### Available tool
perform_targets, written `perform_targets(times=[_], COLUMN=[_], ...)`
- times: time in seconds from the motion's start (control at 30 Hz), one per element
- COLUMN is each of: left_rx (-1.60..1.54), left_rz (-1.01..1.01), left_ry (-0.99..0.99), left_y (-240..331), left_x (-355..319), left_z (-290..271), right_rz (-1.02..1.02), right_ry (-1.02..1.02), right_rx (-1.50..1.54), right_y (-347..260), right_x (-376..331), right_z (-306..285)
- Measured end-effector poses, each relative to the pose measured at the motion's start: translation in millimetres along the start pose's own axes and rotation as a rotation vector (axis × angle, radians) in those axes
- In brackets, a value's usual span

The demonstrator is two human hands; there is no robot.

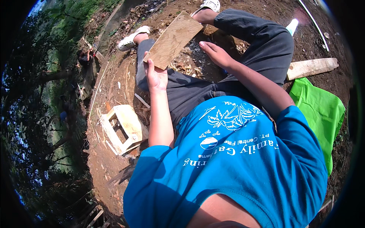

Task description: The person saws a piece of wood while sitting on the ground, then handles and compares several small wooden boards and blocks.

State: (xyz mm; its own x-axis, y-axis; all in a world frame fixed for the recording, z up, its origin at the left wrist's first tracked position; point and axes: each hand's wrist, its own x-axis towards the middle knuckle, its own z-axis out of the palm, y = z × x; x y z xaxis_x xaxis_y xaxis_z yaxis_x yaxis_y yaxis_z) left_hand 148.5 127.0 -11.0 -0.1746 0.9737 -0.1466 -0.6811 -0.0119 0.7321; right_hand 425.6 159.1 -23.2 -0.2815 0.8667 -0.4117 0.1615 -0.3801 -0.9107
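A flat, rectangular wooden board is tilted up between my bent legs. My left hand grips its near lower corner, with the thumb on the face towards me and the other fingers mostly hidden behind. To the right of the board, apart from it, my right hand is held out with nothing in it and its fingers stretched. Wood shavings lie on the soil beneath the board and between the legs.
On the ground by my left forearm stands a small pale wooden box frame. A rough wood plank and a bright green cloth or bag lie at my right. Dense foliage fills the far left, past the dirt edge.
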Motion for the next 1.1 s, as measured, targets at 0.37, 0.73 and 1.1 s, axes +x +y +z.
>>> perform_targets(times=[0.37,0.73,1.1], left_rx=[0.272,0.410,0.671], left_rz=[-0.219,-0.429,-0.196], left_ry=[-0.196,-0.170,-0.046], left_y=[-7,-4,8], left_x=[-36,-47,-57], left_z=[5,10,25], right_rz=[-0.082,-0.084,0.044], right_ry=[0.175,-0.198,-0.029], right_rx=[0.415,0.590,0.130], right_y=[-2,40,35], right_x=[4,7,2], right_z=[41,33,32])
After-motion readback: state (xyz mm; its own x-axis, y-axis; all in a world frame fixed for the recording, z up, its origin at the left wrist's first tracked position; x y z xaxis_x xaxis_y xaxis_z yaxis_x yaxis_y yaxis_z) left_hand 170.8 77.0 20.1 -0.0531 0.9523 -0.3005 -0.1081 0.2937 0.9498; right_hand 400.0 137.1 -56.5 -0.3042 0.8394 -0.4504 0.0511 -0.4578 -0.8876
